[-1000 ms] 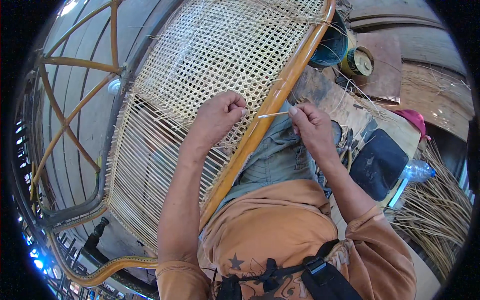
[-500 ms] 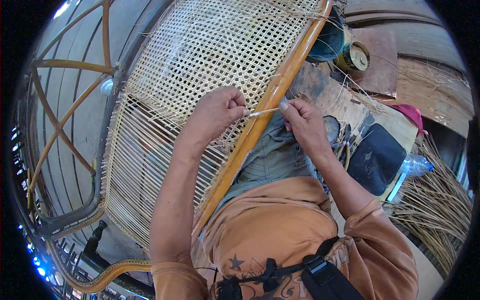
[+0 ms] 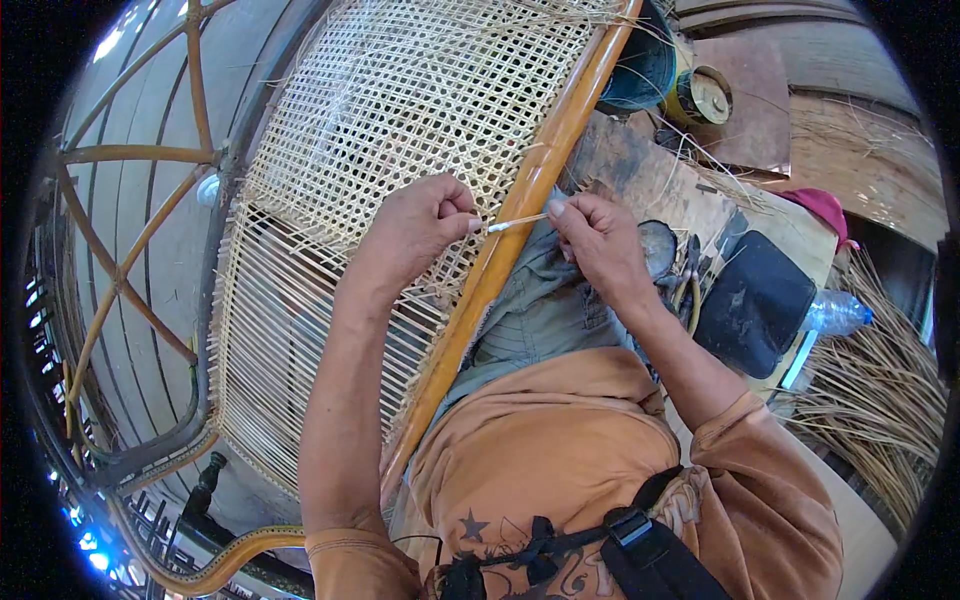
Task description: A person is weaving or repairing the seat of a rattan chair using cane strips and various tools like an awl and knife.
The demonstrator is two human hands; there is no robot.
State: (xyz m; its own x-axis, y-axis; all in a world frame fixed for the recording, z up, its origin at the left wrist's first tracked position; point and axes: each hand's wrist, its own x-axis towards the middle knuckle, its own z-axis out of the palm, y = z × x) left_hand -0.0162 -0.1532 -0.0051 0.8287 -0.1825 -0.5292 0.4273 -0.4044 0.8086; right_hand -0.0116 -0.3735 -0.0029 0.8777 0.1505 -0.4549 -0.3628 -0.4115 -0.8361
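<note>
A large woven cane panel point(image 3: 420, 100) is set in a frame with a glossy orange-brown wooden rail point(image 3: 500, 250). Over the rail, a thin cane strand point(image 3: 522, 219) with a white end stretches between my hands. My left hand point(image 3: 415, 230), above the weave, is closed in a pinch at the white end. On the strand's other end the thumb and fingers of my right hand point(image 3: 600, 245) are pressed together, just right of the rail. Open holes pattern the panel's far part, while parallel strands point(image 3: 310, 330) run across its near left part.
Right of the rail lie a worn board point(image 3: 620, 160), a dark flat pad point(image 3: 755, 305), pliers point(image 3: 690, 285) and a clear bottle point(image 3: 838, 313). A bundle of cane strips point(image 3: 860, 400) fills the far right. A bucket point(image 3: 640, 60) and a tin point(image 3: 703, 95) stand beyond.
Both hands and the strand have shifted slightly left in the picture. The strand is still stretched between my pinched fingers, and the surroundings have shifted a little with the view.
</note>
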